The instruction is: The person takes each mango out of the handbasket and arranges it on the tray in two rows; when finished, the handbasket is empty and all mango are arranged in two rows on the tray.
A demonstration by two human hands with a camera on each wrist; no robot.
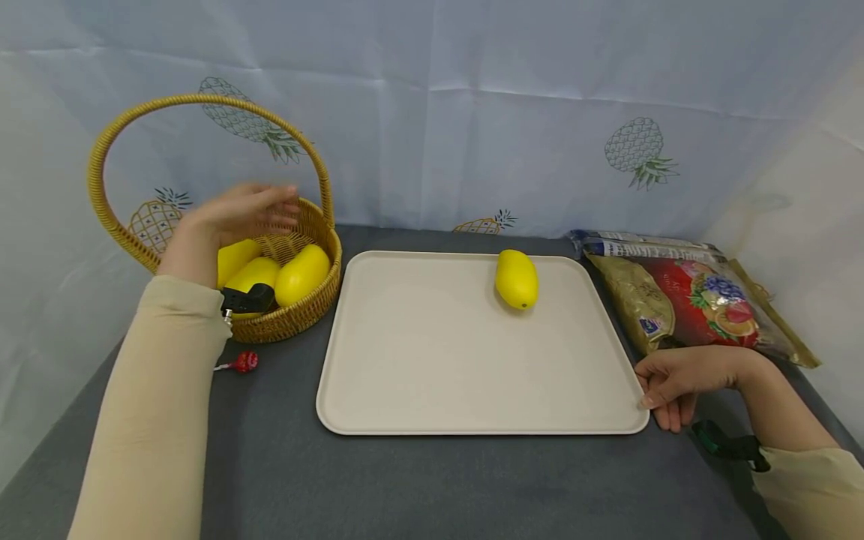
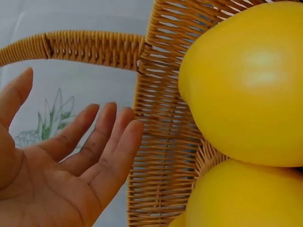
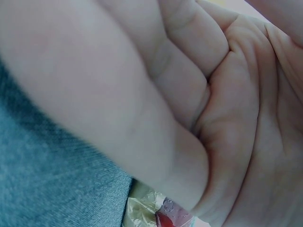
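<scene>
My left hand (image 1: 246,210) hovers over the wicker basket (image 1: 297,324), under its tall handle, holding nothing. Its fingers are spread and loosely bent in the left wrist view, palm showing. Several smooth yellow mango-like fruits (image 1: 302,274) lie in the basket; two big ones (image 2: 251,85) fill the right of the left wrist view. Another yellow fruit (image 1: 517,280) rests on the beige tray (image 1: 459,360), toward its back right. At the tray's front right corner, my right hand (image 1: 688,379) grips the rim, thumb on top; the fingers fold inward in the right wrist view.
A red-wrapped lollipop (image 1: 246,361) lies on the dark grey table (image 1: 432,480) in front of the basket. Behind my right hand, a shiny bag with fruit pictures (image 1: 709,300) lies close along the tray's right side. A pale pineapple-print cloth (image 1: 432,135) hangs behind everything.
</scene>
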